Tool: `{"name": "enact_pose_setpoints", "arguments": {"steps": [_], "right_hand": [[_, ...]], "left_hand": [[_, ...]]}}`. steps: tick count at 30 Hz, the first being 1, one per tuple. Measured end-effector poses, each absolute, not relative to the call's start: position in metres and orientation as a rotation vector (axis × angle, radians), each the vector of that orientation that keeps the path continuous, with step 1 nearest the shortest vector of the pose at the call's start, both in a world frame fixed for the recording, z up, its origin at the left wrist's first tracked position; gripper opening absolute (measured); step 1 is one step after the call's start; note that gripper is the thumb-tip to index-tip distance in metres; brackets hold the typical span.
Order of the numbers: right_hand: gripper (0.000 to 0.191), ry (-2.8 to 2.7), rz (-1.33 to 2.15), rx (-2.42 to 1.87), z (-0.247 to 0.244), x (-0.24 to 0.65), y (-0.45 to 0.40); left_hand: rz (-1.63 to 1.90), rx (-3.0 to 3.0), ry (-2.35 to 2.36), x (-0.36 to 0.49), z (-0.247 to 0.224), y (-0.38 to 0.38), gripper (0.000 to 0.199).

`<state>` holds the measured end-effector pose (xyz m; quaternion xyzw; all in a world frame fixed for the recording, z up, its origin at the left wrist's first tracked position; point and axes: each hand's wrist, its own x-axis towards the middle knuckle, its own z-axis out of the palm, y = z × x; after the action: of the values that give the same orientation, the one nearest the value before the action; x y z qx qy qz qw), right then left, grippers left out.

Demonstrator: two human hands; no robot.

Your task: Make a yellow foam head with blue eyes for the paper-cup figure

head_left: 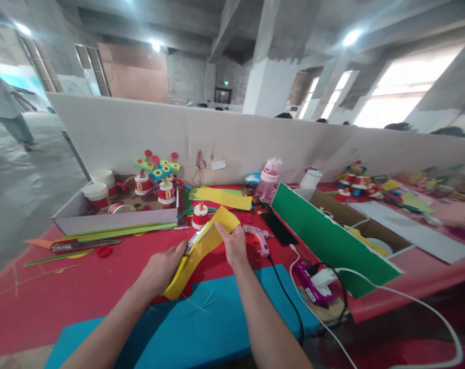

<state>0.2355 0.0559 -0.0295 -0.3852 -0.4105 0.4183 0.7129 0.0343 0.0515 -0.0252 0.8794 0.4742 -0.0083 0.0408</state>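
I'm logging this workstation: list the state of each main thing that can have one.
Left hand: gripping the scissors
Scissors: at the yellow paper, blade opening unclear
Yellow paper: bent
Right hand: holding the yellow paper
Hot glue gun: set down
Smartphone: flat, screen dark
Water bottle: upright
White cardboard box: open-topped, cups inside
Power strip: plug inserted

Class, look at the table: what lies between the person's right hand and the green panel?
In the head view, the pink glue gun lies nearer the right hand, then the black phone nearer the green panel.
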Motion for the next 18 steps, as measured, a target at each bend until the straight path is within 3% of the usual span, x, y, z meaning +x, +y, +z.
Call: {"name": "enact_pose_setpoints", "arguments": {"steps": [18], "right_hand": [[0.043,-0.927,0.989,-0.881,-0.035,0.224,0.058]], "left_hand": [[0.011,2.679,1.513,0.033,-0.035,0.055,0.039]]}}
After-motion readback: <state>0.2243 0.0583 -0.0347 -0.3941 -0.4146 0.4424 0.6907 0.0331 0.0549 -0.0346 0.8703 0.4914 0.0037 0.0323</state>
